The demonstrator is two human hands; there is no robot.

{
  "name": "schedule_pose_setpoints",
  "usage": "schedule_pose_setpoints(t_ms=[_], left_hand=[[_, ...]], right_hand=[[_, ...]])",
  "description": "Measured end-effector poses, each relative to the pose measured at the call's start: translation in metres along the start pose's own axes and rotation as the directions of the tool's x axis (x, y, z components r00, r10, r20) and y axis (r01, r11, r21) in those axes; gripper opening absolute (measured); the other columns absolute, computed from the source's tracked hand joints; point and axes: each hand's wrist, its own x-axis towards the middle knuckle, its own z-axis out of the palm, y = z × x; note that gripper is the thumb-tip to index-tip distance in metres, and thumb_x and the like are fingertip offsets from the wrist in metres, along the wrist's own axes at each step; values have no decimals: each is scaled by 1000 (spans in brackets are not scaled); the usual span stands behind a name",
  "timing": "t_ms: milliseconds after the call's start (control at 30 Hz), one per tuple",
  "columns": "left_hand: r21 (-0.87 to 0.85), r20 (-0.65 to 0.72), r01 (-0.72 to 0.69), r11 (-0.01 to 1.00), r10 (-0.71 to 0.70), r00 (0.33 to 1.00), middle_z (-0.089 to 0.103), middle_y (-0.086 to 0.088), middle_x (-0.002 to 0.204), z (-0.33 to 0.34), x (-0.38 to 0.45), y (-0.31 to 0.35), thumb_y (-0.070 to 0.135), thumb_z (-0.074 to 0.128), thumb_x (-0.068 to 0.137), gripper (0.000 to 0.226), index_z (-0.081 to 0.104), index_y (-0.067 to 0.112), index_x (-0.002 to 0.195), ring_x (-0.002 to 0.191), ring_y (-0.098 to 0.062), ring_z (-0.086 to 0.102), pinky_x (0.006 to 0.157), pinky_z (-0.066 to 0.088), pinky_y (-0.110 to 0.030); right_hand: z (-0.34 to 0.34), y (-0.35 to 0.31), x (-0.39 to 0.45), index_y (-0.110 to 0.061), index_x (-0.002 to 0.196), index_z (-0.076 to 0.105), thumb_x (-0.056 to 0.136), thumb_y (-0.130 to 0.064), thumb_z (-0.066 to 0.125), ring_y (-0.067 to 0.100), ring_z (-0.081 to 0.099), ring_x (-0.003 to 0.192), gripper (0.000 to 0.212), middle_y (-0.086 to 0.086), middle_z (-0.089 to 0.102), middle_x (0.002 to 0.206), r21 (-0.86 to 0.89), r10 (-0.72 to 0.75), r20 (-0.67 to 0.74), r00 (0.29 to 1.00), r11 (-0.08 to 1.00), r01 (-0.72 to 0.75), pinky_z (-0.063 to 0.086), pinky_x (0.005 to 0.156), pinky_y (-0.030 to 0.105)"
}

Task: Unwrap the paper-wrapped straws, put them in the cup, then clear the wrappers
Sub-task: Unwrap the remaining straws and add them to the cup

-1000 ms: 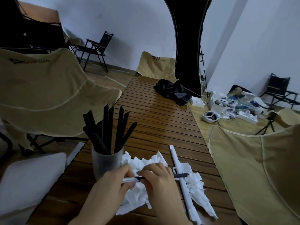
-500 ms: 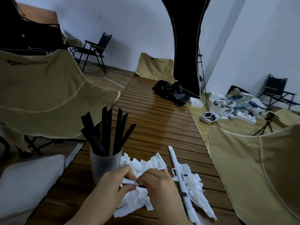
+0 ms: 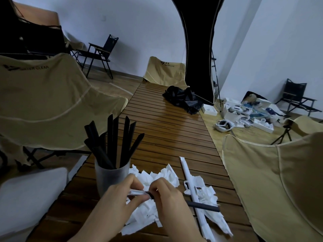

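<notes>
L hand fingers pinch wrapper; R hand fingers pinch black straw, over paper pile on counter, beside cup.

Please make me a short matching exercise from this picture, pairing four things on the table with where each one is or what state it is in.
Things:
1. cup
2. black straw
3. wrapped straw
4. black bag

Places or states:
A. lying on the slats, still in its white paper
B. far end of the table
C. held in both hands, paper partly off
D. standing at the left edge, holding bare straws

Pairs: 1-D, 2-C, 3-A, 4-B
</notes>
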Motion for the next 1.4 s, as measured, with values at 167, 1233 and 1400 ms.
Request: schedule_pose_setpoints(t_ms=[167,1233,1400], left_hand=[[26,-11,31,999,-30,999,65,20,87,-4,0,0,40,56,91,5,57,36,93,85,2,63,74,49,-10],[-13,-7,10,1000,-10,1000,64,28,84,-1,-1,8,33,75,78,14,66,43,81,88,10,58,65,42,-2],[26,-15,21,999,-20,1000,62,29,87,2,1,7,33,75,78,18,62,44,77,87,7,59,64,40,-1]], right_hand=[[-2,-3,0,-20,98,49,97,-20,44,14,54,79,5,-7,52,97,-20,57,20,998,998,-56,48,69,33],[3,5,5,-28,74,55,77,-19,55,8,48,47,9,-14,51,65,-187,129,-183,975,969,-164,32,39,18],[10,7,5,-25,79,58,83,-23,43,16,54,55,16,-8,55,71,-200,190,-141,972,956,-216,43,46,31]])
